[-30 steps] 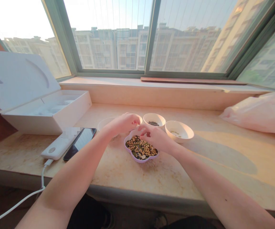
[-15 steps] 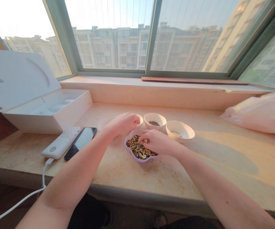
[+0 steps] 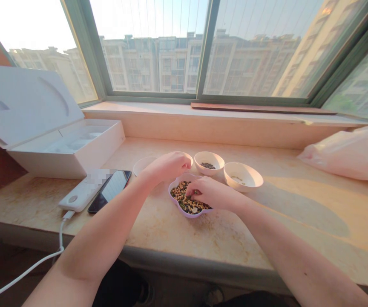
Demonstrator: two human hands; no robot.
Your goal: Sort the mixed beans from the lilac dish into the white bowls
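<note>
A purple flower-shaped dish [image 3: 175, 204] full of mixed yellow and green beans sits on the stone sill in front of me. My right hand [image 3: 208, 192] rests in the dish, fingers curled and pinched down among the beans. My left hand [image 3: 166, 165] hovers just behind the dish, fingers closed together over a small white bowl [image 3: 142, 164]; what it holds, if anything, is hidden. To the right stand a white bowl with dark seeds [image 3: 209, 159] and another white bowl [image 3: 243, 176] with a few green beans.
A black phone [image 3: 111, 190] and a white power bank [image 3: 84, 191] with a cable lie to the left. An open white box [image 3: 65, 149] stands at the back left. A pink plastic bag [image 3: 346, 155] lies at the right. The window ledge rises behind the bowls.
My right hand has dropped from above the dish's far rim down into the beans. My left hand has stayed over the white bowl. The view has shifted slightly.
</note>
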